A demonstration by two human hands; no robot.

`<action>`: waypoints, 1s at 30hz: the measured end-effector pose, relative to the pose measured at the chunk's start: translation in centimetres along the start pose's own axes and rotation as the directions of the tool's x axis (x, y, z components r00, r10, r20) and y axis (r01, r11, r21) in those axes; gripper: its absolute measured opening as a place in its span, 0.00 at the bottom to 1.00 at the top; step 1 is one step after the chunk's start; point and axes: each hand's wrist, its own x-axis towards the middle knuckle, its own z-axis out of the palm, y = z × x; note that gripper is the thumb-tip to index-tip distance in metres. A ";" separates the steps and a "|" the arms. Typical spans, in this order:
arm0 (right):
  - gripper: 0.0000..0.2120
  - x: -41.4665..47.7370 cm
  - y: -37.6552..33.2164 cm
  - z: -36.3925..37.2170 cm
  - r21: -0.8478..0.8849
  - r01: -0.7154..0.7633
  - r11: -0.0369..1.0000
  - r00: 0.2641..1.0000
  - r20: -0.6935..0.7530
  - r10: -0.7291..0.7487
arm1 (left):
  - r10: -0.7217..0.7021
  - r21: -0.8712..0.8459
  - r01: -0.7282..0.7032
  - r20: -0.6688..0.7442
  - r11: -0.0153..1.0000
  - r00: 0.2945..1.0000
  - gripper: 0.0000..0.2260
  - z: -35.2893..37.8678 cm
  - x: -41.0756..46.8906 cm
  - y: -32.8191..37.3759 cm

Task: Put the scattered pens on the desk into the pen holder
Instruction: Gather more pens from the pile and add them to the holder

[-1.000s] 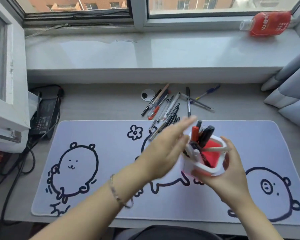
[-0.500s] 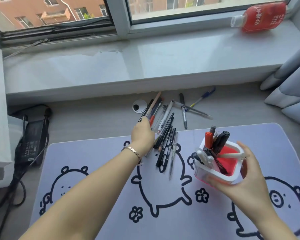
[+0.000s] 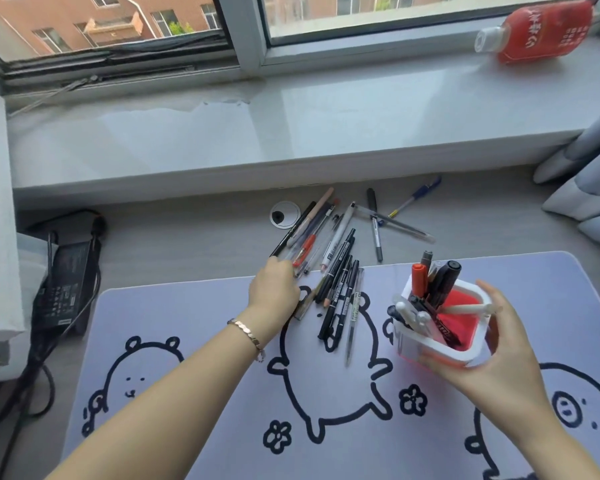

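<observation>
Left hand (image 3: 274, 289): I have it curled at the near end of the pen pile (image 3: 329, 258); grasp unclear.
Right hand (image 3: 492, 344): wrapped round the pen holder (image 3: 440, 323), raised above the mat (image 3: 194, 427).
Handling: light, stiff, prone to roll; I would pinch mid-barrel.

window (image 3: 243, 26) 12 o'clock, daylight | white sill (image 3: 257, 133) below | grey curtain (image 3: 589, 174) 3 o'clock | grey surface (image 3: 187, 237)
</observation>
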 end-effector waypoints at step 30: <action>0.47 -2.0 0.3 1.1 -0.038 0.021 0.999 0.999 0.030 -0.020 | -0.060 -0.341 0.019 -0.110 0.940 0.992 0.05 -0.2 0.5 0.3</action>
